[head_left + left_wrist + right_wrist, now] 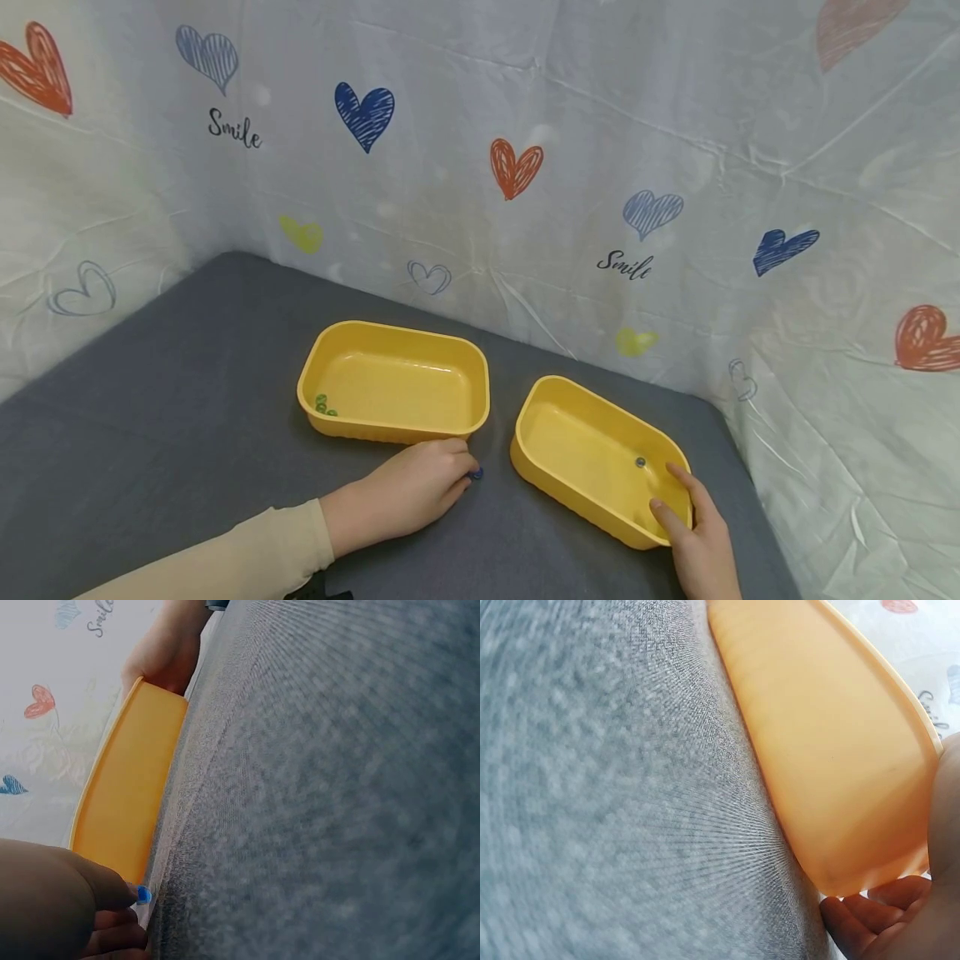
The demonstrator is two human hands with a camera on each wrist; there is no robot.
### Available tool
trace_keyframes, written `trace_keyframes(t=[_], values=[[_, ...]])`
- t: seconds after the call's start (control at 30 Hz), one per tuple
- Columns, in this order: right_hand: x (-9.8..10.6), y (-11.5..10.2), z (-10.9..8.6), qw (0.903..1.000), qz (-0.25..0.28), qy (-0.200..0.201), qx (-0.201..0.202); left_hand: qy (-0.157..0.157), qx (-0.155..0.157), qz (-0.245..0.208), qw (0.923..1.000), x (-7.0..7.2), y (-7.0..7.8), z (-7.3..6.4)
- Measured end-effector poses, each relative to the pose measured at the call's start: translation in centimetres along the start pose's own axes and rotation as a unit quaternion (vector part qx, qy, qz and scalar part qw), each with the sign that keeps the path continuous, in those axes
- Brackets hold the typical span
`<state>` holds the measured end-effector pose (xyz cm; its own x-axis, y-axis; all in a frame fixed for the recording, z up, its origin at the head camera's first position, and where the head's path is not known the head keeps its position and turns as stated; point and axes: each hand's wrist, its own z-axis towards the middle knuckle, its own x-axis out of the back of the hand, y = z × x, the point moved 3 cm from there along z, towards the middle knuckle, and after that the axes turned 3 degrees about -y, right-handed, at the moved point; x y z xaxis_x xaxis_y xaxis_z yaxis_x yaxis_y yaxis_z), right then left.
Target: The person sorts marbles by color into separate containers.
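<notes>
My left hand (416, 487) pinches a small blue marble (477, 472) at its fingertips, low over the cloth in front of the two yellow trays. In the left wrist view the blue marble (143, 895) shows by the thumb tip. At the right, my right hand (701, 529) grips the near right end of the right tray (577, 500), thumb and a finger over the rim. Other fingers (844, 922) curl against the outside of its wall in the right wrist view. A dark bluish marble (640, 462) lies inside that tray.
The left yellow tray (393, 330) stands just beyond the left hand, with 3 green marbles (322, 407) in its near left corner. Dark grey cloth (187, 417) covers the table. A white curtain (450, 100) printed with hearts hangs behind and at the sides.
</notes>
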<state>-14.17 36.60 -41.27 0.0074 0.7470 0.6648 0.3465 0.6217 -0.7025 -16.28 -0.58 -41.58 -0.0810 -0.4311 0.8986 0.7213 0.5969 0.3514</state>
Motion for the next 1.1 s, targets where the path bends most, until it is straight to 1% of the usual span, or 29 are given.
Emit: trace_keyframes(t=[0.13, 0.23, 0.4, 0.6, 0.77, 1.0, 1.1], values=[[0.0, 0.0, -0.1, 1.0000, 0.000, 0.000, -0.002, -0.005, -0.009, -0.006, 0.9999, 0.3, 0.6, 0.2], [0.0, 0.1, -0.2, 1.0000, 0.007, 0.002, -0.002, -0.002, -0.017, -0.007, 0.9998, 0.7, 1.1, 0.4], [0.1, 0.4, -0.3, 0.9998, 0.017, 0.001, -0.003, 0.010, -0.033, -0.003, 0.9994, 1.4, 2.1, 1.1], [0.2, 0.6, -0.1, 0.9998, 0.021, -0.005, -0.004, 0.038, -0.063, -0.005, 0.9973, 2.0, 3.2, 1.9], [0.2, 0.4, -0.1, 0.9998, 0.019, -0.004, -0.006, 0.055, -0.083, -0.017, 0.9949, 2.1, 3.6, 2.3], [0.1, 0.2, 0.0, 0.9999, 0.010, -0.005, -0.010, 0.067, -0.088, -0.041, 0.9930, 2.1, 3.8, 2.9], [0.0, 0.2, 0.0, 0.9999, 0.010, -0.004, -0.010, 0.076, -0.093, -0.040, 0.9920, 2.2, 4.1, 3.4]])
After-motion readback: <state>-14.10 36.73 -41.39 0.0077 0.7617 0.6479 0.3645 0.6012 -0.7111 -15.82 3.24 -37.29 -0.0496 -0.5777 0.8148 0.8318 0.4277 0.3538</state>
